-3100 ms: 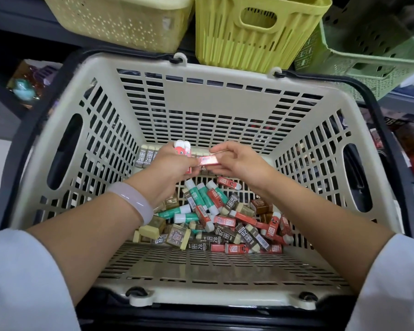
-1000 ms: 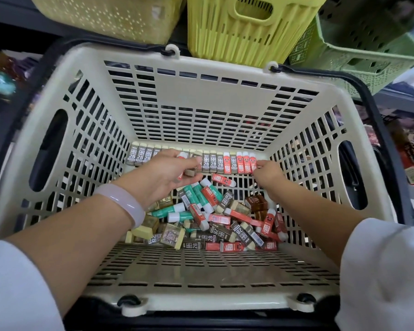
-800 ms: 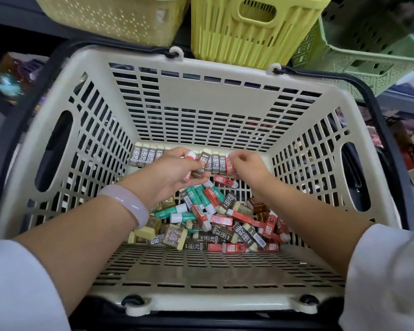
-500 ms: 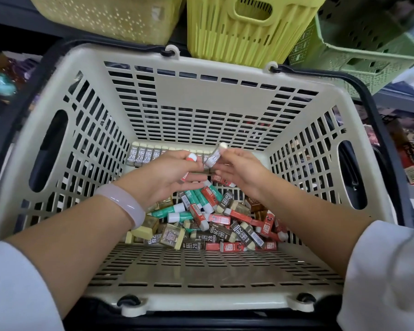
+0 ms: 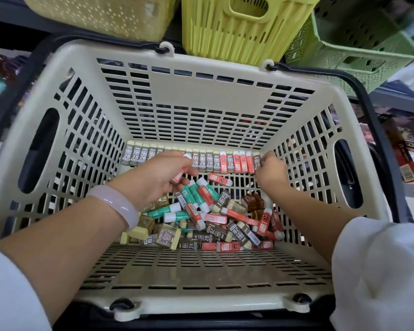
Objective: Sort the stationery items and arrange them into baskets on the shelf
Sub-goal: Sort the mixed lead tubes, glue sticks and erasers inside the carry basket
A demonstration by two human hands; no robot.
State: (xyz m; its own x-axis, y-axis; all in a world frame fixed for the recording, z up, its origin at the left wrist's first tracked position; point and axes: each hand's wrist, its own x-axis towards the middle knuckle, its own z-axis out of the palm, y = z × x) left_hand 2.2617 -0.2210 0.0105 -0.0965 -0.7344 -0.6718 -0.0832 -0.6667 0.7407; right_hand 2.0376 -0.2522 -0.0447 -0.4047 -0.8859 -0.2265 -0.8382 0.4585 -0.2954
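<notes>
Reaching down into the cream basket (image 5: 58,96), you have both hands at its far end, where a row of erasers (image 5: 202,160) stands upright on edge against the basket's far wall, grey-brown 2B sleeves along most of it and several red ones toward the basket's right side. Your right hand (image 5: 270,172) is at the right end of that row, its fingers (image 5: 267,156) curled and pinching the last grey eraser (image 5: 257,161) there, close to the basket's right wall. Your left hand (image 5: 153,182), with a pale bangle (image 5: 120,206) on the wrist, hovers over the middle of the basket in front of the row; its fingers are closed round a red eraser (image 5: 180,173) whose white end pokes up past the fingertips. On the basket floor nearer you than the row lies a loose heap of erasers (image 5: 215,220), red, green, grey-brown and a few boxed yellowish ones, piled over one another. Beyond the basket's far rim stand a pale yellow basket (image 5: 101,15), a bright yellow basket (image 5: 244,27) and a green basket (image 5: 358,39), side by side. White sleeves cover both your forearms at the near edge of the basket
</notes>
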